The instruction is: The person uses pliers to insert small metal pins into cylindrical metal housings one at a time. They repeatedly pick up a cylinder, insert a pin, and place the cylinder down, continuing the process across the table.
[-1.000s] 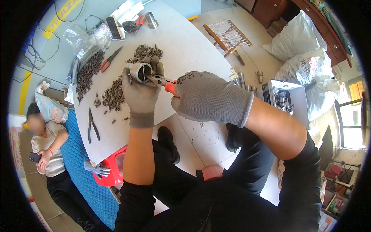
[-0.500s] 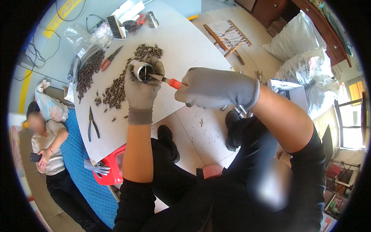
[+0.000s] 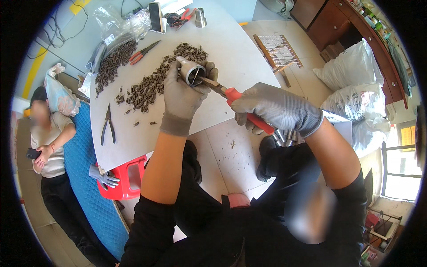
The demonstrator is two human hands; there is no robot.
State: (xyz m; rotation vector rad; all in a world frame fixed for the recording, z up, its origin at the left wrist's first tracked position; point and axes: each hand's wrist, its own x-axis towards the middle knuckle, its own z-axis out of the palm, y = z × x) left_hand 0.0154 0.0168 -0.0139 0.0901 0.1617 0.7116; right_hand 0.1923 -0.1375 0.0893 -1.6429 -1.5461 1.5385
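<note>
Just to the right of the pile of small dark springs (image 3: 153,84) on the white bench (image 3: 233,55), the person's gloved left hand (image 3: 183,100) has its fingers curled around a silvery metal cylinder (image 3: 187,68), its mouth tilted toward the right hand. The gloved right hand (image 3: 278,107), further right of the pile and past the bench edge, has its fingers wrapped around the handles of red-handled pliers (image 3: 232,95), one handle end poking out below the glove. The nose of these pliers reaches into the cylinder's mouth; what it grips in there, if anything, cannot be made out. To the left of the pile lies a second heap of springs (image 3: 113,66), and beyond the pile are another pair of pliers (image 3: 141,54) with reddish handles, a propped phone (image 3: 155,17) and an upright metal fitting (image 3: 200,18). Nearer the person than the pile, a few loose springs (image 3: 137,123) and dark-handled pliers (image 3: 108,124) rest on the bench. Lower left of the pile, past the bench edge, a grey glove (image 3: 104,177) lies on a red stool (image 3: 119,192).
</note>
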